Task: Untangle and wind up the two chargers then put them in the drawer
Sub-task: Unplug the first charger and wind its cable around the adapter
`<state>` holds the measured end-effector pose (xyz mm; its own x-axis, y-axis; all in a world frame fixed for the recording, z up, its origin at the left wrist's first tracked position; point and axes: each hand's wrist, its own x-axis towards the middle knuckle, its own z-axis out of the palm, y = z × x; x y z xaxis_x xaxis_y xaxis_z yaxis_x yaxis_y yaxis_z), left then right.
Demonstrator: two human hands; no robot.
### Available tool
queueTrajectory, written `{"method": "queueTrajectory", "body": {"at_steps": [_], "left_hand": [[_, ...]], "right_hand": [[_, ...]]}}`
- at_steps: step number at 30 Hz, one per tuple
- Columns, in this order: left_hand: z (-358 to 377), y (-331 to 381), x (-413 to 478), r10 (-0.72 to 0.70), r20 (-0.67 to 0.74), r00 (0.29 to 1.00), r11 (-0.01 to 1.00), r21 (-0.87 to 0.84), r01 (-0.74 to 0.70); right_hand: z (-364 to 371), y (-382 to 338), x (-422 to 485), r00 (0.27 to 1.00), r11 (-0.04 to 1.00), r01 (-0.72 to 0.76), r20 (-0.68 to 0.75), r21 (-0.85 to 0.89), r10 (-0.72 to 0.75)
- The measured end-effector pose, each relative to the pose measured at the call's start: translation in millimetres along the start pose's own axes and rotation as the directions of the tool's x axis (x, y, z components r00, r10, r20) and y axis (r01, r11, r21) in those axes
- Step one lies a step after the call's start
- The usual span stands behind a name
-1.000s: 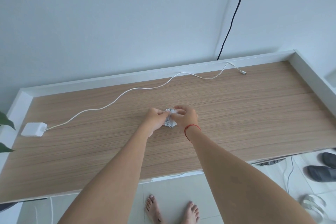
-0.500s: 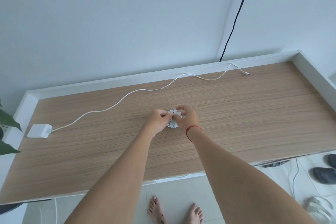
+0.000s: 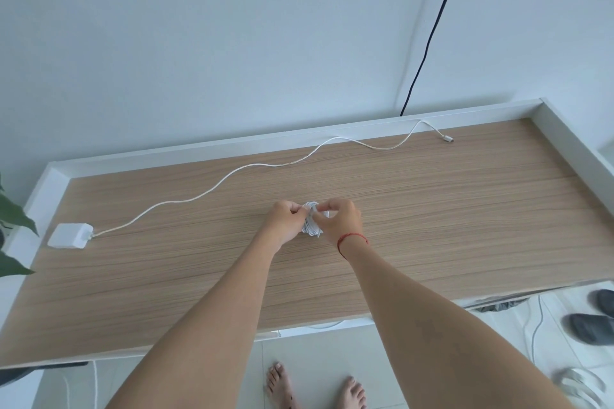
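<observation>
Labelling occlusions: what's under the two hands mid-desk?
A wound white cable bundle, pinched between left hand and right hand. Its ends, and whether it touches the desk, are covered by the hands.

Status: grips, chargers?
Left grip and right grip both pinch the coiled white cable at desk centre. Second charger lies unwound, cord stretched toward the back edge. Drawer not in view.

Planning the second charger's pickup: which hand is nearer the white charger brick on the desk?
Left. The left hand holds the wound cable on the side facing the charger brick; the right hand grips it on the far side.
</observation>
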<state>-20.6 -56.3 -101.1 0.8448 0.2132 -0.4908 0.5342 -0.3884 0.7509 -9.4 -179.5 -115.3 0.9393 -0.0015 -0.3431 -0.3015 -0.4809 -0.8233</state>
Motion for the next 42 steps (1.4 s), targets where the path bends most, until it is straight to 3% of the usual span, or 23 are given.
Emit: {"method": "queueTrajectory", "body": {"at_steps": [5, 11, 23, 32, 42], "left_hand": [[-1.7, 0.0, 2.8, 0.010, -0.005, 1.000, 0.999, 0.040, -0.010], [-1.5, -1.3, 5.9, 0.080, -0.039, 0.996, 0.997, 0.023, -0.079], [-2.9, -0.6, 2.9, 0.103, -0.048, 0.993, 0.995, 0.003, -0.103], [-8.0, -11.4, 4.7, 0.132, -0.053, 0.990, 0.991, -0.004, -0.132], [-10.5, -8.8, 8.4, 0.206, -0.028, 0.978, 0.971, 0.133, -0.200]], "right_hand": [[1.3, -0.7, -1.9, 1.000, 1.000, 0.021, 0.003, -0.011, -0.021], [11.3, 3.9, -2.2, 0.994, 0.998, -0.053, -0.103, -0.047, 0.048], [-7.5, 2.9, 0.9, 0.996, 0.994, -0.030, 0.089, 0.101, 0.021], [2.3, 4.9, 7.9, 0.995, 0.995, -0.055, 0.086, 0.086, 0.047], [3.9, -2.5, 19.3, 0.979, 0.980, -0.185, 0.103, 0.068, 0.178]]}}
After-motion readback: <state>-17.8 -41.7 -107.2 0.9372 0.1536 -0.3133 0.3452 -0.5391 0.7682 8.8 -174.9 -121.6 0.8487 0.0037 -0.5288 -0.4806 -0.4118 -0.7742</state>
